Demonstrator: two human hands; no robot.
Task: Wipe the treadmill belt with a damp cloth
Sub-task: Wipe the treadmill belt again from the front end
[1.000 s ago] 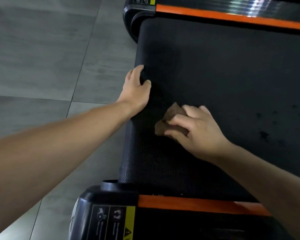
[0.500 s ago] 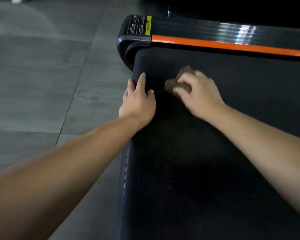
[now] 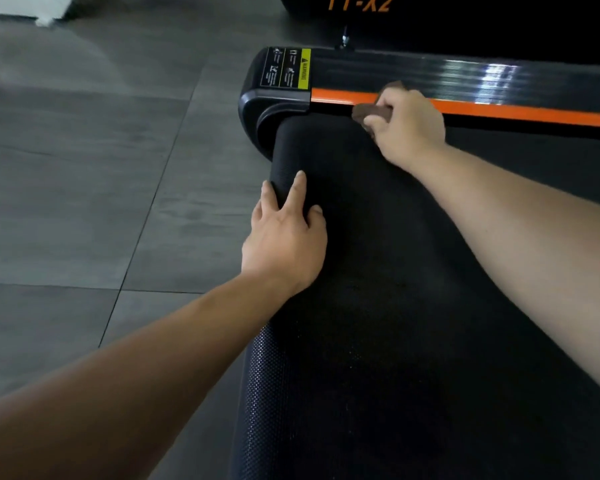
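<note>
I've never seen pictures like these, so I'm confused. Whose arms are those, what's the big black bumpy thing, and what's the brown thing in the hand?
Those arms belong to a person wearing a camera on their head, so every picture looks down at their own hands. The big black thing is a treadmill belt, the moving strip people run on. It sits on a grey tiled floor. The left hand rests on the belt's rounded end with its fingers fairly straight. The right hand grips a brown cloth at the belt's far edge, right by the orange stripe on the treadmill's frame. The cloth is for wiping the belt clean. The yellow and black sticker on the corner is a warning label.
</note>
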